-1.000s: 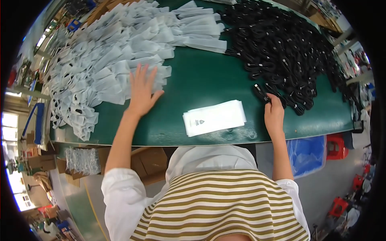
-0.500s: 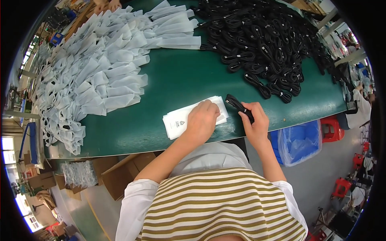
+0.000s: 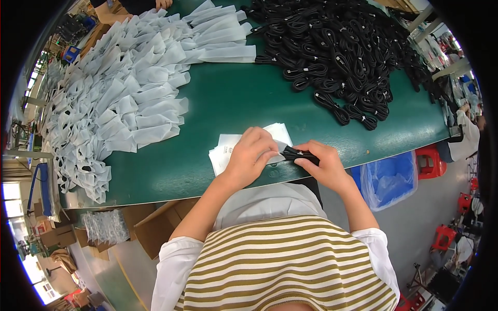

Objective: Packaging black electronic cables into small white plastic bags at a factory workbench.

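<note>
step: bagging — a coiled black cable bundle (image 3: 300, 154) is being fed into the open end of a flat white pouch (image 3: 226, 150) at the near edge of the green table (image 3: 244, 98).
left hand (image 3: 250, 158): lies on top of the pouch, fingers curled and pressed down near its mouth, pinning it flat; looks like the fingertips pinch the mouth edge, but I can't tell if it is held open.
right hand (image 3: 322, 165): fingers pinched around the cable bundle, its left tip touching the pouch mouth.
cable position: between the two hands, just right of the pouch, mostly outside it.
next move (judgement): needs the pouch mouth lifted open and the bundle pushed leftward, kept straight so the coil does not snag the edge.
risk: the bundle is tied loosely enough to splay — it could catch on the pouch lip.
vs 0.5 s ago: the left hand then lay flat on the middle of the pouch and the cable sat above the right hand, clear of the mouth; now both hands have closed in and the cable tip meets the opening.
surroundings: pile of empty white pouches (image 3: 119, 98) far left, heap of black cable bundles (image 3: 342, 57) far right, blue bin (image 3: 386, 179) below the table edge.
</note>
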The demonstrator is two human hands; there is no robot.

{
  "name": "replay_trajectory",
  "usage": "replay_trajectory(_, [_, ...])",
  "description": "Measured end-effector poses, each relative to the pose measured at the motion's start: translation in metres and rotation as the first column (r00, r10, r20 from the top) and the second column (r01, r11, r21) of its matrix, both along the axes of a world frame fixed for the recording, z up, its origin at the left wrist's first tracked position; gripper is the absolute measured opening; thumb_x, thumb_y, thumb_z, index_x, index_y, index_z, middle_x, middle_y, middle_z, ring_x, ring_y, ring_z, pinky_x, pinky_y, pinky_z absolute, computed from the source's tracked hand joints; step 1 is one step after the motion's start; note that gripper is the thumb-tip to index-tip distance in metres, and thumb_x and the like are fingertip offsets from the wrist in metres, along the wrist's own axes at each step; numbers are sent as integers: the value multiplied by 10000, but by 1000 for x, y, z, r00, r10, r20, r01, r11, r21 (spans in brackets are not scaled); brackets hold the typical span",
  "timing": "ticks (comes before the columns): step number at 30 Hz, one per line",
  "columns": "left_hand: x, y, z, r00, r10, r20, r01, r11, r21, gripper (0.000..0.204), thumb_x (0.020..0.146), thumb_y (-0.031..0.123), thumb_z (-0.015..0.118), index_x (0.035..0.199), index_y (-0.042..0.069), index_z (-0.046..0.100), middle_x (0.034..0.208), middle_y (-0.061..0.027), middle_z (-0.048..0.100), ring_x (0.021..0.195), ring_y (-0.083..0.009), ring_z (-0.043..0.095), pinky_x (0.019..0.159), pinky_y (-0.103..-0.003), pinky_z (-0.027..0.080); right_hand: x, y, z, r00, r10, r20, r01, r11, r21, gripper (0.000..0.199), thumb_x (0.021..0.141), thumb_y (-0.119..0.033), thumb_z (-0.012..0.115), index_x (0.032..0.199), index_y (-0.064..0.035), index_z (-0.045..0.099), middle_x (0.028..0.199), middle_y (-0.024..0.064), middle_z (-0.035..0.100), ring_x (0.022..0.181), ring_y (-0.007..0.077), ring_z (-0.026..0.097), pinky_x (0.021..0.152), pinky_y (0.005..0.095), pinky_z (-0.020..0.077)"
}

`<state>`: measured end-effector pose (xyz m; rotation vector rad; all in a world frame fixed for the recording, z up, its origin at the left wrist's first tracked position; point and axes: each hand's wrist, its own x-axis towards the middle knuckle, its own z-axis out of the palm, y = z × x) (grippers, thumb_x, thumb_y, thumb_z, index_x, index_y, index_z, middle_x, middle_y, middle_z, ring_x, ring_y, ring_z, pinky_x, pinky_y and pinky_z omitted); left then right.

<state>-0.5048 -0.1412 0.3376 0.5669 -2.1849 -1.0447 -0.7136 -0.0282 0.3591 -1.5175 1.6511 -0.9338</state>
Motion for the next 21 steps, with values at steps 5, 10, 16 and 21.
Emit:
replay_trajectory(5, [0,5,15,999,-34,18,37,976,-214,132,777,-26,687,872,49,633,986,-74,566,947,-281,513,757,-346,464,21,-4,2,750,-295,592,39,913,406,175,924,-33,625,1092,-35,675,924,33,620,793,117,572,682,255,474])
replay_trajectory(10, [9,1,24,996,80,-36,-86,969,-230,99,801,-2,684,860,54,629,1015,-88,569,969,-274,519,786,-357,465,41,-13,2,999,-9,53,30,909,-415,207,889,28,643,1081,-45,663,1020,106,586,870,153,608,739,245,494])
replay_trajectory(16, [39,-17,44,861,263,-436,-28,880,475,49,959,93,578,931,58,558,1081,-123,598,1114,-265,559,1011,-407,467,34,-32,6,979,-202,-19,151,787,-598,237,861,5,654,1097,-20,649,1094,149,584,953,255,600,826,324,512])
replay_trajectory(21, [127,-34,66,616,511,-600,-325,858,398,56,994,90,523,1001,42,497,999,-116,600,886,-230,575,931,-392,494,-47,-38,-13,556,-545,-628,204,821,-533,335,854,-43,668,1185,-31,613,1117,146,599,1049,350,571,903,418,476])
